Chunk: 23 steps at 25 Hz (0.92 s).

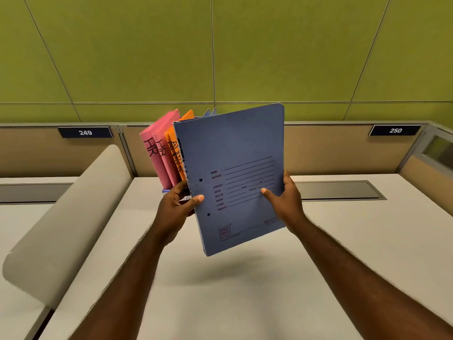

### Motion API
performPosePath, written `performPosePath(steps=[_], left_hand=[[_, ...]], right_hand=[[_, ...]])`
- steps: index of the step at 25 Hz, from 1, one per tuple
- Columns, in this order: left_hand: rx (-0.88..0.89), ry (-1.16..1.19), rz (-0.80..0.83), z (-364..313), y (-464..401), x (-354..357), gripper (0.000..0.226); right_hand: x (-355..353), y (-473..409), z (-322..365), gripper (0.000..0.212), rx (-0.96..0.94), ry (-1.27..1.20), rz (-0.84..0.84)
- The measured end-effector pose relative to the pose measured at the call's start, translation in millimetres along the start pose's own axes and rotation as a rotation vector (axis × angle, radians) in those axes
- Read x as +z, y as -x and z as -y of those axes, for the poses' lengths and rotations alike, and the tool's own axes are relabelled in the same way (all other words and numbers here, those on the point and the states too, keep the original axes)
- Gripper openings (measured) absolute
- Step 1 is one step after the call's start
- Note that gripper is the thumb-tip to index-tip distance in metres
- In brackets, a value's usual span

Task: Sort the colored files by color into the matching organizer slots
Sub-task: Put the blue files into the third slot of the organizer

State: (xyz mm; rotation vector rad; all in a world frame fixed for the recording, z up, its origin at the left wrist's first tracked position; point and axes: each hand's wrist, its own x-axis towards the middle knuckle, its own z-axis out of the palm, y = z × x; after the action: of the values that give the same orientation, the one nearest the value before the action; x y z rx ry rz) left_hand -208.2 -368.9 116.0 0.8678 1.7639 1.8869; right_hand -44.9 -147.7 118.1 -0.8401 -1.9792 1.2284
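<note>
Now, from the head view, a blue cardboard file with a printed form (pixel 235 177) is held up above the white desk (pixel 355 241), tilted, just in front of the pink files (pixel 157 153) and orange file (pixel 177 153) standing in the organizer. It could be snagged on those neighbours if lowered askew. It is clamped at its spine by the left hand (pixel 177 207) and at its opposite edge by the right hand (pixel 285 200), both forearms extended.

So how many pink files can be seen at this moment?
2. Both stand upright at the left end of the organizer: the outer pink file and the second pink file right beside it, next to the orange file. The held blue file may hide others.
</note>
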Motion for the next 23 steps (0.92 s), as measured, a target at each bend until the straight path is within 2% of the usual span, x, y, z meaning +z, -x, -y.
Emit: performPosePath(steps=[3, 7, 13, 18, 23], left_hand=[[0.057, -0.020, -0.051, -7, -4, -3, 0.040], [0.140, -0.053, -0.192, -21, -11, -5, 0.038], [0.339, -0.207, -0.429, -42, -39, -2, 0.042], [0.508, -0.335, -0.539, -59, -70, 3, 0.040], [0.573, -0.397, -0.592, -64, -102, 12, 0.046]], right_hand=[[12, -23, 19, 0.091, -0.029, 0.022, 0.035], [28, -61, 54, 0.090, -0.123, 0.061, 0.095], [61, -131, 120, 0.099, -0.351, 0.285, 0.162], [80, -178, 171, 0.096, -0.446, 0.252, 0.225], [84, -212, 198, 0.095, -0.438, 0.099, 0.320]])
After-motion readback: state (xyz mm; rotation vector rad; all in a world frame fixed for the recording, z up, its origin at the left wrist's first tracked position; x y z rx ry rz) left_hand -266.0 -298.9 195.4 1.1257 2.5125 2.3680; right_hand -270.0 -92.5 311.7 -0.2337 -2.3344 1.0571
